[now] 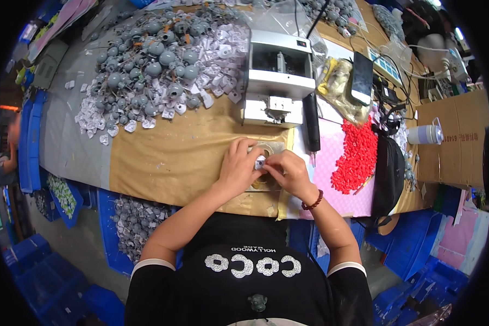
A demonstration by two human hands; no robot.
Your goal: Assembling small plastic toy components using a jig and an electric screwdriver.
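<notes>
Pinching a white part [259, 162] together, the left hand [238, 167] and right hand [290, 170] meet over the worktop [163, 168], in front of the machine [280, 86]; the part (tiny and partly hidden) could slip away if either grip loosens.

- 2 o'clock from the centre of the view: dark-screened phone [362, 79], lying across a clear plastic bag [355, 113] with yellow in it.
- 2 o'clock, just beyond the phone: white-and-blue power strip [384, 68], with cables near it.
- 3 o'clock: pale cup [421, 135] with a handle, overlapping a brown cardboard box [456, 157] in view.
- 3 o'clock, nearer the centre: black bag [388, 174], at the edge of a pink sheet [361, 205].
- 4 o'clock: blue crate [405, 247], below table level.
- 8 o'clock: blue bins [41, 266], low down.
- 10 o'clock: grey box [51, 64], tilted in view.
</notes>
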